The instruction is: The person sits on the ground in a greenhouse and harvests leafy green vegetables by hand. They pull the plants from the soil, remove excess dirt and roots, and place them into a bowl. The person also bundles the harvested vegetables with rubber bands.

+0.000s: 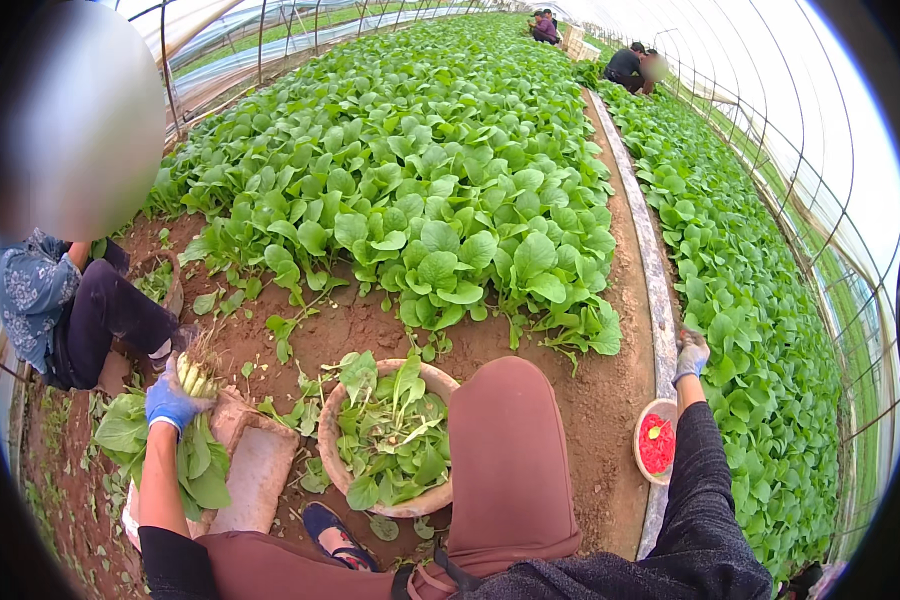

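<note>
My left hand (173,399), in a blue-and-white work glove, grips a bunch of leafy greens (195,379); its pale stems and roots point up and the leaves hang down below my wrist. Beside the bunch is a dirty foam block or box (261,472). Out to the right, my right hand (691,352), in a soiled glove, is over the edge of the narrow pale strip; whether its fingers hold anything is unclear. Just below it stands a small round bowl (635,442) of red ties or strips (655,448) with a yellow leaf on top.
A round basin (330,442) of loose leaves stands before my knee (506,450). Dense leafy plants (435,232) grow ahead, with another bed (750,390) right of the pale strip (639,217). A person (37,300) sits at left by a basket (172,281); other people crouch far off near crates (581,46).
</note>
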